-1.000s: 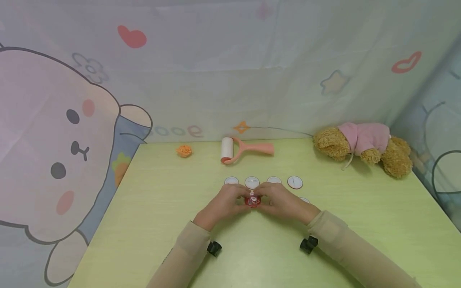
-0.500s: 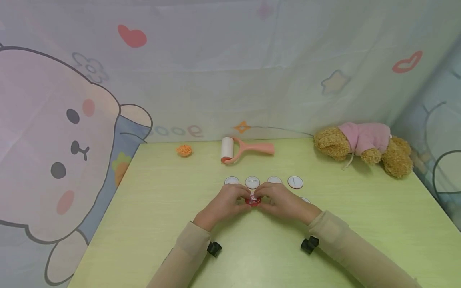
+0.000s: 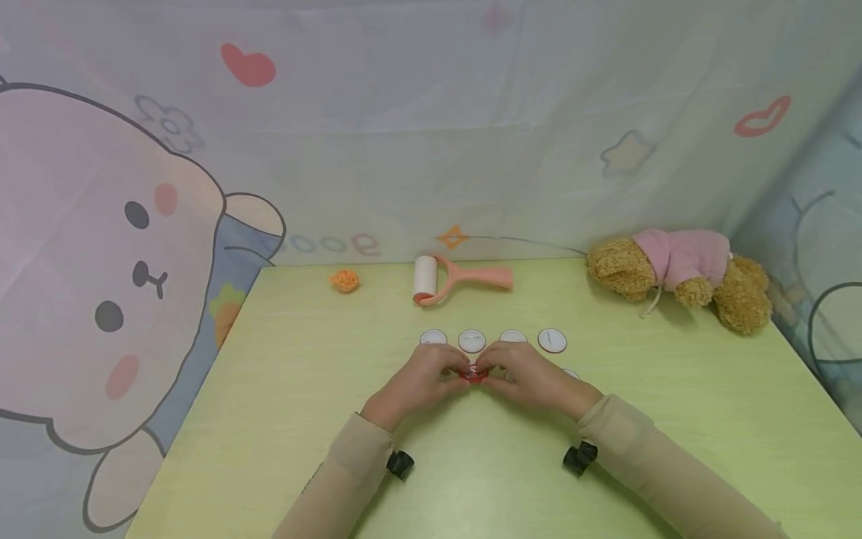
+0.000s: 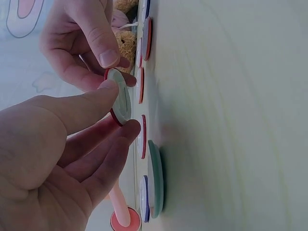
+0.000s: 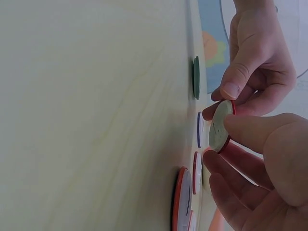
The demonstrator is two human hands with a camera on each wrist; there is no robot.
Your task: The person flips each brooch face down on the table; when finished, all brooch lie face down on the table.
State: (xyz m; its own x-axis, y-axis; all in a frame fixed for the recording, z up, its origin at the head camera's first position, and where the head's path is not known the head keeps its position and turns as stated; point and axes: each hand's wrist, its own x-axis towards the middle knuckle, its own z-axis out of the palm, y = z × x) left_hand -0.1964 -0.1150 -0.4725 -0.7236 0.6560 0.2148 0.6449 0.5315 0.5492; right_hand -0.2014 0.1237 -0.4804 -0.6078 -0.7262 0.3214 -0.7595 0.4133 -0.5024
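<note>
A round pin-back badge, with a red patterned front and a pale back, is held between both hands above the table. My left hand pinches one edge, its thumb on the pale back of the badge in the left wrist view. From the other side my right hand pinches the opposite edge, thumb against that same back in the right wrist view. Beyond the hands a row of badges lies pale back up. A green-edged badge lies nearer, in the left wrist view; from the head it is hidden.
A pink-handled lint roller lies behind the row of badges. An orange crinkled ball sits to its left. At the back right a teddy bear in a pink top lies on its side. A printed cloth hangs behind the table.
The badge has tilted between the fingers, so less of its red front shows to the head camera. Both hands stay in nearly the same place and keep their hold.
</note>
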